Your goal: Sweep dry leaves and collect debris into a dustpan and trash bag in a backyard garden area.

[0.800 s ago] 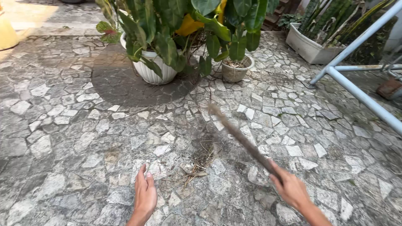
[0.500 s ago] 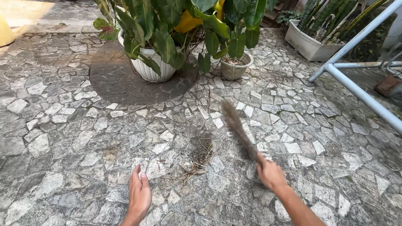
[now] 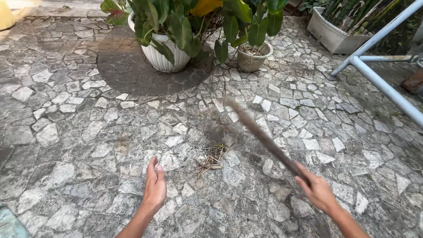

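My right hand (image 3: pixel 318 190) grips the end of a brown stick broom (image 3: pixel 260 134), which points up and left over the stone paving and is blurred by motion. Its far tip hangs above the paving, short of the plant pots. A small pile of dry twigs and plant scraps (image 3: pixel 212 157) lies on the paving between my hands, just below the broom's shaft. My left hand (image 3: pixel 155 187) hovers flat over the stones, fingers together and pointing forward, holding nothing, a short way left of the pile.
A white ribbed pot (image 3: pixel 165 55) and a smaller beige pot (image 3: pixel 253 58) with large-leafed plants stand ahead. A white trough planter (image 3: pixel 332 35) sits at the back right. A pale blue metal frame (image 3: pixel 379 81) slants across the right side.
The broom has swung from near upright to a longer slant pointing up-left. My right hand has shifted right and down; the left hand has stayed near the pile.
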